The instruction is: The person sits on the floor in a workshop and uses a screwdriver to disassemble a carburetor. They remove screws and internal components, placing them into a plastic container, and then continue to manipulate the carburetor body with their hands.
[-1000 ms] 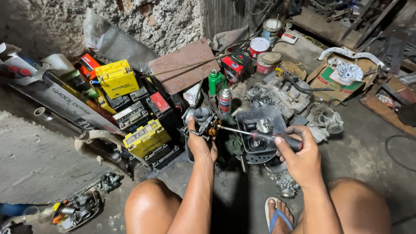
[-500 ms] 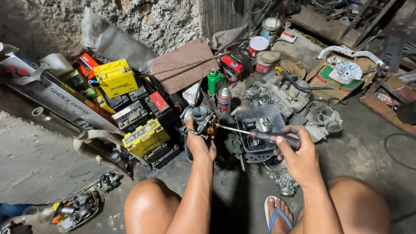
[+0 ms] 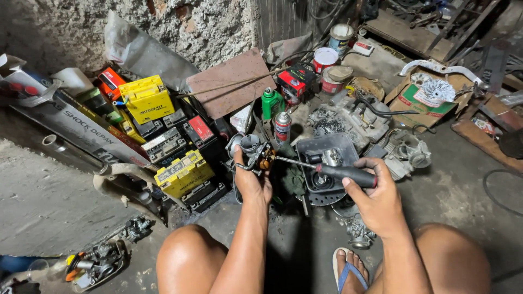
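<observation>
I'm watching 2 bare hands working at the centre of the frame. The left hand (image 3: 251, 182) is wrapping its fingers around a small carburetor (image 3: 256, 152), lifting it just off the floor and tipping its side toward the right, which I judge is to present a screw to the tool. The right hand (image 3: 376, 198) is clenching the black handle of a screwdriver (image 3: 327, 170), thumb pressing along the grip, and the shaft is running leftward and slightly up so its tip is meeting the carburetor body. Both forearms are reaching forward from the lower edge of the frame, between the bare knees, wrists fairly straight (the right one is cocking a little inward).

Just behind the screwdriver a dark plastic tray (image 3: 348, 144) is sitting with metal parts in it, close at hand. A spray can (image 3: 282, 126) and a green bottle (image 3: 271, 102) are standing upright just above the carburetor. In the left half of the frame, yellow batteries (image 3: 182, 173) are lying stacked among black ones. A blue sandal (image 3: 348, 271) is showing at the bottom edge.
</observation>
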